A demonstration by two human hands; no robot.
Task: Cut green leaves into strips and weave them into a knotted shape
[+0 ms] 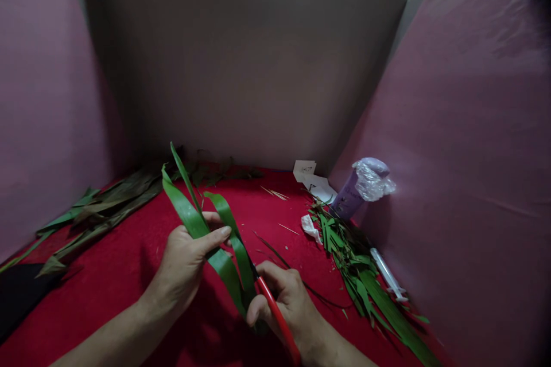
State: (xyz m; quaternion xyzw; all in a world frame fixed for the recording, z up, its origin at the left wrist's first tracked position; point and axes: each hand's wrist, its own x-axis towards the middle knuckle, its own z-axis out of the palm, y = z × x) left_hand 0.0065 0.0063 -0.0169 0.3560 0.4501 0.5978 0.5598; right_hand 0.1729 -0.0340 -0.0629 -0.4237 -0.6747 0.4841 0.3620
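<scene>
My left hand [185, 255] is closed around long green leaves [185, 206], pinching them between thumb and fingers. One strip arches over the fingertips and hangs down toward my right hand [286, 298]. That hand is wrapped round red-handled scissors [279, 318]. Their dark blades point up and away from me and lie against the hanging leaf strip; whether they are open cannot be made out. The lower leaf ends reach down beside my right thumb, partly hidden by it.
A red cloth [258, 212] covers the work surface. Dried leaves [124, 195] lie at the left. Cut leaf pieces [344, 252], crumpled tissue [310, 228], a syringe [387, 275] and a purple container [348, 195] with clear plastic are at the right. Thin sticks [275, 192] and white papers [316, 183] lie farther back.
</scene>
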